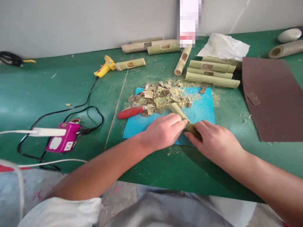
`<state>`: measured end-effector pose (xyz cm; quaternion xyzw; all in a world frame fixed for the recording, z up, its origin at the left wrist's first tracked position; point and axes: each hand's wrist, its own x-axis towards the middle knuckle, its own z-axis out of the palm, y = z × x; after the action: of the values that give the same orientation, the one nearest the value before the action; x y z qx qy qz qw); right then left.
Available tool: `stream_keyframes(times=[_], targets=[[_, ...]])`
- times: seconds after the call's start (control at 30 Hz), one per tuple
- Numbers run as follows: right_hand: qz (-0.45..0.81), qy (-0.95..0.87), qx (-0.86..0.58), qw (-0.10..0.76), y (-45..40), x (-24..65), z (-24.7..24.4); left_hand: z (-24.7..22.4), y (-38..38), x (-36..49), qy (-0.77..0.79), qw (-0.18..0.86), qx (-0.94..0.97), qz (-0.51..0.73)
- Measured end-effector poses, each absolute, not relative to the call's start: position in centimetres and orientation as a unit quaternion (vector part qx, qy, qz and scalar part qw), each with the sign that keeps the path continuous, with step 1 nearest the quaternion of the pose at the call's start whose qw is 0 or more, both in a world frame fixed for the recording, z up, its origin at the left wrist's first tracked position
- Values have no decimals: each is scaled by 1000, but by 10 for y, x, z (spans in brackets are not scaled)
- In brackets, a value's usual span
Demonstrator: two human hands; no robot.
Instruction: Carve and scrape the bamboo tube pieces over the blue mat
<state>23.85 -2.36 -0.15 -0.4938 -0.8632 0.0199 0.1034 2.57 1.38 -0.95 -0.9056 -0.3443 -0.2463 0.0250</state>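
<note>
While left hand (164, 130) grips tube (179, 111) around middle, right hand (211, 135) clasps its near end. Tube slants over blue sheet (204, 110), far end beside shavings (162, 96). Red knife (131, 113) lies at shavings' left edge.

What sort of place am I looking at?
Probably a small craft workshop: a red-handled knife, a heap of shavings and a yellow glue gun share the green bench.
</note>
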Motion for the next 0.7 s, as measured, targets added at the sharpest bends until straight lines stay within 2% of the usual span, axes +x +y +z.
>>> stream_keyframes(times=[0.17, 0.3, 0.43, 0.6, 0.7], targets=[[16, -861, -499, 98, -24, 237, -1, -9, 12, 27, -397, 33, -878, -265], [19, -862, -497, 101, -25, 237, 0, -8, 8, 30, -308, -28, -917, -251], [13, -861, -499, 103, -26, 238, -1, -6, 11, 28, -388, 20, -877, -284], [13, -863, -493, 106, -25, 239, -1, -4, 10, 29, -307, -11, -923, -230], [7, -860, -499, 103, -24, 239, 0, -5, 13, 26, -378, 47, -883, -275]])
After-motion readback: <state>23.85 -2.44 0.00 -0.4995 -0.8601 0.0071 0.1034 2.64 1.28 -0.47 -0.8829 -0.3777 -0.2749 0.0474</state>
